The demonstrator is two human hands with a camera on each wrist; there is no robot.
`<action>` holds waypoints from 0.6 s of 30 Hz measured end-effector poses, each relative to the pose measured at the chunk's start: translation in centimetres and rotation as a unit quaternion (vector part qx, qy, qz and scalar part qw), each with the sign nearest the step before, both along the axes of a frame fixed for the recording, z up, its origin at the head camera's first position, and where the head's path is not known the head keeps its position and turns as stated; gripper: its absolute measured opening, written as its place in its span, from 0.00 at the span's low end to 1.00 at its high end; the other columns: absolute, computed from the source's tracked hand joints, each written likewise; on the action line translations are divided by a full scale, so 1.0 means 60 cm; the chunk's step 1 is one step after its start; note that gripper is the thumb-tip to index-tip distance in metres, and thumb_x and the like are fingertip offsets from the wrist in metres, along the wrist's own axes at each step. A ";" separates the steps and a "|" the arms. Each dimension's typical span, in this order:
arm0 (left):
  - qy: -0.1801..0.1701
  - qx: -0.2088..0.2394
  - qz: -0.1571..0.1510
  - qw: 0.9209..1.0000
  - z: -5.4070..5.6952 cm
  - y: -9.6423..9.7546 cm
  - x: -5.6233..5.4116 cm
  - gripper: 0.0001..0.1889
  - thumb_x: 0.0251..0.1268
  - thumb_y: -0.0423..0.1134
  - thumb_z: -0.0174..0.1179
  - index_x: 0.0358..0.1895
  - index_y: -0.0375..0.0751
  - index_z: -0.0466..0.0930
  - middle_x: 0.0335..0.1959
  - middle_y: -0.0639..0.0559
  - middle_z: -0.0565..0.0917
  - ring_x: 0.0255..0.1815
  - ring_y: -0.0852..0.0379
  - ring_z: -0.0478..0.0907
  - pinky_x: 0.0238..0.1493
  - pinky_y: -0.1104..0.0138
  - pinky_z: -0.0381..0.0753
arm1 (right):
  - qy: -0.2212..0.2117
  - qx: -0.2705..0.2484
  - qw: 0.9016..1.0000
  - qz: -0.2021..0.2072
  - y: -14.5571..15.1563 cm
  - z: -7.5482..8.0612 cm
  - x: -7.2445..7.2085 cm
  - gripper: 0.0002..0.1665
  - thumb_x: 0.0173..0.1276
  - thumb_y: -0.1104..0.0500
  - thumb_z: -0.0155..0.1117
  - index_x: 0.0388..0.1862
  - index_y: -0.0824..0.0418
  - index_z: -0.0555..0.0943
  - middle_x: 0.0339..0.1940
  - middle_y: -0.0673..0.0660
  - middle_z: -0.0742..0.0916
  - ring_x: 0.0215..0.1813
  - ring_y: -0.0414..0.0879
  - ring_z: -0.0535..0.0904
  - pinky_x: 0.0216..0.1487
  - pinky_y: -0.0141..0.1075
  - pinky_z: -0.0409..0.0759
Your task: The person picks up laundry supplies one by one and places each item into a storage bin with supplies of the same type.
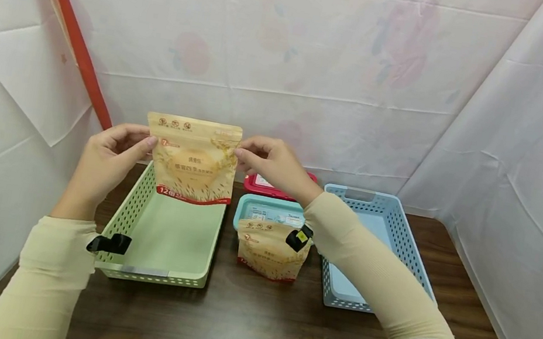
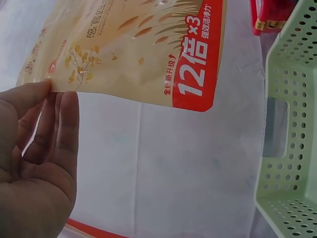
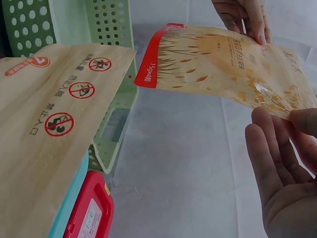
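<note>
We seem to be in a makeshift cloth booth: a creased pale backdrop (image 1: 296, 49) with faint floral prints rises behind the far edge of a dark wood-grain worktop (image 1: 266, 335), while white sheeting (image 1: 537, 176) walls in its left and right edges. A red strip (image 1: 73, 31) (trim or pole, we cannot say) slants toward the far left corner.

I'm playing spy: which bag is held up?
The bag pinched by left hand and right hand; the other bag rests in front of the turquoise box.
</note>
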State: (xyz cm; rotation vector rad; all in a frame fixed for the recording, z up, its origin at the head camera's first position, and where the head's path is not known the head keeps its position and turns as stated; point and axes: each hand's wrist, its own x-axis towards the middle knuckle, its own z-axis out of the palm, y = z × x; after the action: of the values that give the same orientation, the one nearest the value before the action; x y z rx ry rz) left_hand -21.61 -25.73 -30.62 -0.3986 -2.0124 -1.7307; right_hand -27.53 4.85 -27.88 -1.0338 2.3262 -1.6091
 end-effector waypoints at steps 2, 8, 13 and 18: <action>0.000 -0.004 0.002 1.000 -0.002 -0.004 -0.005 0.11 0.68 0.31 0.65 0.49 0.28 0.83 0.36 0.51 0.86 0.34 0.60 0.84 0.39 0.72 0.84 | 0.001 0.006 1.000 0.000 -0.004 -0.001 -0.005 0.12 0.77 0.54 0.61 0.48 0.59 0.85 0.36 0.58 0.87 0.40 0.49 0.85 0.44 0.39 0.84; -0.001 -0.014 0.011 1.000 -0.005 -0.019 -0.017 0.09 0.68 0.29 0.65 0.48 0.29 0.84 0.35 0.53 0.86 0.34 0.62 0.84 0.39 0.74 0.83 | 0.005 0.019 1.000 0.000 -0.020 -0.004 -0.021 0.12 0.77 0.52 0.60 0.48 0.58 0.85 0.37 0.58 0.87 0.41 0.48 0.84 0.45 0.39 0.84; -0.021 -0.021 0.028 0.999 -0.006 -0.029 -0.028 0.11 0.68 0.33 0.65 0.49 0.29 0.84 0.35 0.54 0.87 0.34 0.62 0.85 0.40 0.73 0.83 | 0.005 0.023 1.000 -0.014 -0.036 -0.007 -0.039 0.12 0.77 0.53 0.60 0.47 0.57 0.85 0.36 0.57 0.87 0.40 0.47 0.85 0.44 0.38 0.84; -0.039 -0.044 0.054 0.997 -0.005 -0.036 -0.042 0.13 0.70 0.36 0.64 0.51 0.30 0.83 0.36 0.55 0.87 0.34 0.63 0.86 0.38 0.74 0.83 | -0.014 0.018 1.000 -0.022 -0.052 -0.007 -0.059 0.11 0.78 0.54 0.59 0.47 0.58 0.84 0.37 0.59 0.85 0.41 0.47 0.85 0.45 0.37 0.84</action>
State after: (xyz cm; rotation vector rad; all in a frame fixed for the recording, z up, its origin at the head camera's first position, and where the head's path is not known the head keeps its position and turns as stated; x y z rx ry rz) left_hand -24.12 -27.89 -30.93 -0.2481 -2.1312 -1.6195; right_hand -31.04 1.74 -28.30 -0.9547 2.3668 -1.5794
